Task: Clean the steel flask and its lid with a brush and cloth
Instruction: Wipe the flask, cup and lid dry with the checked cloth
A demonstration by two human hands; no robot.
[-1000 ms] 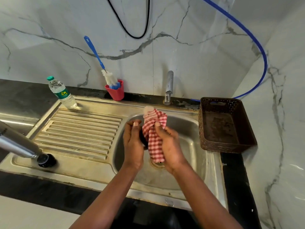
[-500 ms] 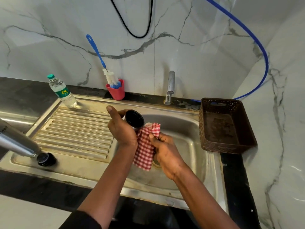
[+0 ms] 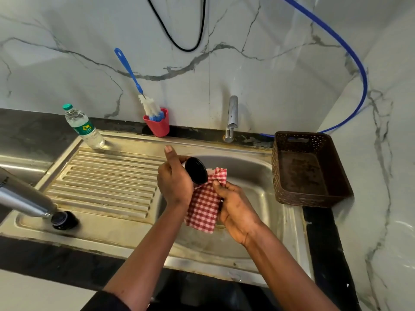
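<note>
Lid point(image 3: 197, 170) sits in my left hand point(image 3: 174, 179), fingers curled round it, over the left edge of the sink point(image 3: 253, 173) bowl. Its black round face tips toward my right hand point(image 3: 235, 205), which pinches the cloth point(image 3: 205, 205) just under it, touching. A second ago the cloth wrapped the lid; now it is bare. The flask point(image 3: 20, 196) lies at the sink's front left corner.

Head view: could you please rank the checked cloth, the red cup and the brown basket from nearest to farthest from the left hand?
1. checked cloth: right beside the left hand, under the lid that it grips.
2. red cup: behind the hand, against the wall.
3. brown basket: far to the right, on the counter.
</note>
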